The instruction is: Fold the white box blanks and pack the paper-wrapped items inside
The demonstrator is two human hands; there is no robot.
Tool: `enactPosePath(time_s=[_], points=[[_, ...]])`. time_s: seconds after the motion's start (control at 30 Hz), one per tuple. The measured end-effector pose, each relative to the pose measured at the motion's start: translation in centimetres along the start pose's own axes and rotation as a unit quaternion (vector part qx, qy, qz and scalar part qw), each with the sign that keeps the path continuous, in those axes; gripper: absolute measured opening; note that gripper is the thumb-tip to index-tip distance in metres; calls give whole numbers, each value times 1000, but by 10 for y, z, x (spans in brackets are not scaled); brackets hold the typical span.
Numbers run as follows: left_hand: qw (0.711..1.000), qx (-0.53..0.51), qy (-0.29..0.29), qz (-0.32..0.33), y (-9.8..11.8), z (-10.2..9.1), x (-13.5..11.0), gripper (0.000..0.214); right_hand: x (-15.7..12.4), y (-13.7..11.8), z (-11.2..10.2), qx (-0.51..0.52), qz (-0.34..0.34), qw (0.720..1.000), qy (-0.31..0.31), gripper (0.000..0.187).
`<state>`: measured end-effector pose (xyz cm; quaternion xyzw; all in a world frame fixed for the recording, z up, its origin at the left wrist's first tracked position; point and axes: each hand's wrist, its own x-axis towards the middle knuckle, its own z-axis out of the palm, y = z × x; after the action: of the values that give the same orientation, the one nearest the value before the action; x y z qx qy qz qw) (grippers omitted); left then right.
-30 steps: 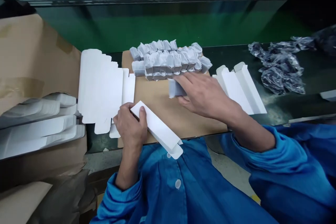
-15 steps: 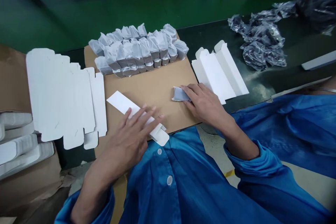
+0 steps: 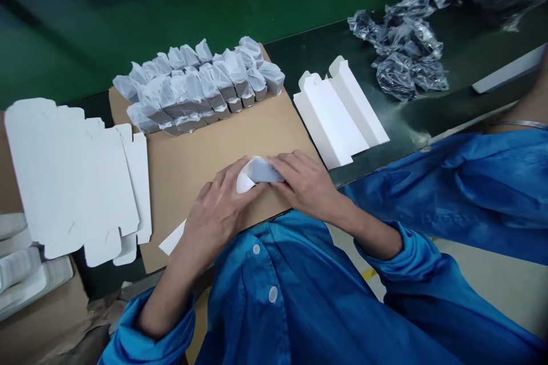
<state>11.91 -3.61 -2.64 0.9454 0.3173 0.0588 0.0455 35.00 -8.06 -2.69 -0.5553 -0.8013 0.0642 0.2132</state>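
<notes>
We see a brown cardboard sheet [image 3: 274, 131] lying on the dark green bench [image 3: 312, 57]. Along its far edge, rows of wrapped pieces [image 3: 192, 85] in whitish film stand packed close together, beyond both hands. To the left we find a stack of flat white blanks [image 3: 72, 177], slightly fanned and overlapping the sheet's edge, and nearer the corner more folded cartons [image 3: 29, 276] in a brown box [image 3: 51, 313]. A partly folded blank [image 3: 336, 114] lies just beside the sheet on the right, its side panels raised. Farther right we make out crumpled clear bags [image 3: 409, 57] with dark contents, and at the right edge another person's blue sleeve [image 3: 454, 188].

The white carton [image 3: 172, 238] lies slantwise at the near part of the sheet, and the left hand [image 3: 216, 202] reaches across it, hiding its middle from us. That hand is palm down, its fingers curled around the carton near its upper end. The right hand [image 3: 303, 185] comes in from the other side, thumb below and fingers above, pinching a grey wrapped piece [image 3: 265, 171]. This piece meets the carton's end between the two hands; we cannot tell how far inside it sits.
</notes>
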Motion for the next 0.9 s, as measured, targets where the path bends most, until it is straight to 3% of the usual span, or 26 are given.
enactPosePath(time_s=[0.13, 0.2, 0.33, 0.4, 0.53, 0.63, 0.77, 0.9], points=[[994, -71, 6, 77, -5, -3, -3, 35, 15, 8, 2, 70, -105, 987, -96, 31], [993, -87, 19, 82, -5, -5, -2, 33, 20, 7, 4, 111, -118, 983, -89, 30], [994, -94, 60, 21, -6, -2, -5, 35, 20, -11, 14, 154, 0, 988, 14, 37], [991, -107, 77, -14, -6, 1, -8, 38, 16, -22, 16, 200, 30, 979, 12, 38], [979, -119, 159, -44, -2, 5, -13, 47, 14, -40, 13, 404, 78, 910, -43, 43], [974, -79, 213, -25, 7, 0, -10, 63, 28, -44, 4, 453, 136, 880, -35, 45], [952, -57, 299, -34, 14, -22, -10, 88, 62, -15, -30, 397, 94, 912, -40, 42], [941, -28, 308, -136, -4, -32, -32, 84, 93, 35, -76, 164, 58, 981, -91, 45]])
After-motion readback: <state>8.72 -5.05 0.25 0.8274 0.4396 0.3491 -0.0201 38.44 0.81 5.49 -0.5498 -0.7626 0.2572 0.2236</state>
